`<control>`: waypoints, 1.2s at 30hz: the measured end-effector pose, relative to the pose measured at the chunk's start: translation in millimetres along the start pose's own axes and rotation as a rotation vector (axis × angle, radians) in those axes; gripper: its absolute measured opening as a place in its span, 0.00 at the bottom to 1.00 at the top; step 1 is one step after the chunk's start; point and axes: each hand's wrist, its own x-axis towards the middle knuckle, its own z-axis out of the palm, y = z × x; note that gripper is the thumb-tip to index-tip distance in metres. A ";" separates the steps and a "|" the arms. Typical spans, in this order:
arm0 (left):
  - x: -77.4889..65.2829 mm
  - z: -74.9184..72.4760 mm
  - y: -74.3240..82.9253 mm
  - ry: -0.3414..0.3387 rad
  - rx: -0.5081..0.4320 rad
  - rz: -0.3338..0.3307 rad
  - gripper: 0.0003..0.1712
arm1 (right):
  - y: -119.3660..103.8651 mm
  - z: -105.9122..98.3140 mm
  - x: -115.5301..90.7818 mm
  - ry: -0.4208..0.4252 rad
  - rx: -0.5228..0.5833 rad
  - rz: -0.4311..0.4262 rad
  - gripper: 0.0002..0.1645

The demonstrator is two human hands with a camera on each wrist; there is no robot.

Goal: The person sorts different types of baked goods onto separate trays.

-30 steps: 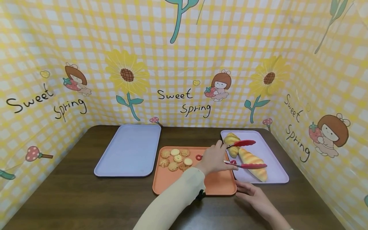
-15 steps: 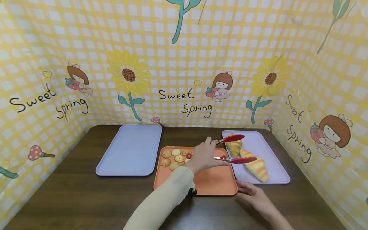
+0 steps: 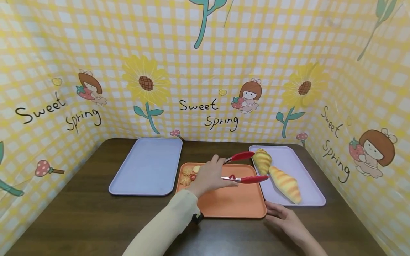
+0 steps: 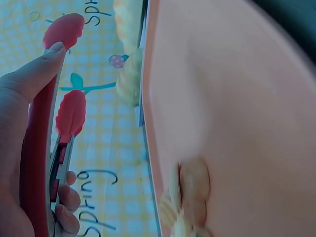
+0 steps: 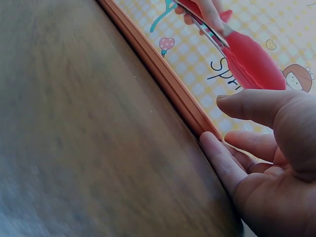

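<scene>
My left hand (image 3: 208, 176) grips a pair of red-tipped metal tongs (image 3: 251, 179) over the orange tray (image 3: 234, 202). Spread apart and pointing right, the tong tips hold nothing between them. In the left wrist view my thumb lies along one arm of the tongs (image 4: 40, 143), with fingers curled round the other. Several cookies (image 3: 185, 172) sit at the tray's far left, partly hidden by that hand. At the tray's near right corner my right hand (image 3: 286, 220) rests with relaxed fingers, fingertips against the rim, as the right wrist view also shows.
On the right, a lilac tray (image 3: 304, 181) carries a croissant-shaped bread (image 3: 262, 161) and a longer striped bread (image 3: 286, 185). A pale blue tray (image 3: 147, 167) lies on the left of the dark wooden table (image 3: 70, 209). Checked cloth (image 3: 198, 71) hangs around the back and sides.
My left hand has moved left with the tongs, from above the breads to over the orange tray, covering more of the cookies. My right hand stays at the tray's corner.
</scene>
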 end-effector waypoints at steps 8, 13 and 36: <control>-23.1 -13.7 -29.4 -0.025 -0.025 -0.073 0.56 | 0.8 -0.5 -1.7 0.003 -0.010 -0.009 0.36; -37.1 -18.2 -45.9 -0.016 0.016 -0.099 0.57 | -2.0 0.0 -2.5 0.000 -0.012 -0.005 0.36; -83.4 -32.8 -70.9 -0.069 0.137 -0.215 0.55 | -0.8 0.8 -2.7 -0.001 -0.017 -0.037 0.35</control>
